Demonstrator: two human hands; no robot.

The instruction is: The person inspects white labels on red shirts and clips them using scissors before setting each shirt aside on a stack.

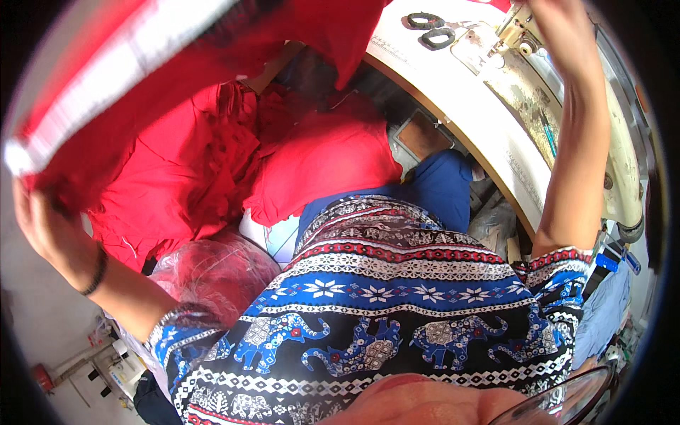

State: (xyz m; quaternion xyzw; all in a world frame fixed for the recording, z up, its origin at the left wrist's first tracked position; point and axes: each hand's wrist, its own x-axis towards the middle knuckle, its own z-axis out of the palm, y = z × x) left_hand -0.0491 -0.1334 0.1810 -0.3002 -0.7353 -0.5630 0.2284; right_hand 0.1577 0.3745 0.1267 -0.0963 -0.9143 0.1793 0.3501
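Note:
A red cloth piece with a wide white band [113, 88] is stretched up and across the upper left, blurred in places. My left hand [46, 223] is closed on its lower left end, a dark band round the wrist. At the top edge, beside the sewing machine head [520, 35], is my right hand [559, 25]. Its fingers are cut off by the picture's edge, so their hold does not show. A bit of red cloth shows at the top edge close to it. Black-handled scissors [433, 32] lie on the white table to the left of the machine's needle area.
Heaped red cloth [184, 170] lies left of my lap, and more red cloth [329, 166] rests over my knee. A clear plastic bag [212, 273] with red contents sits below the heap. The white sewing table [496, 124] curves along the right. Another machine [117, 372] stands lower left.

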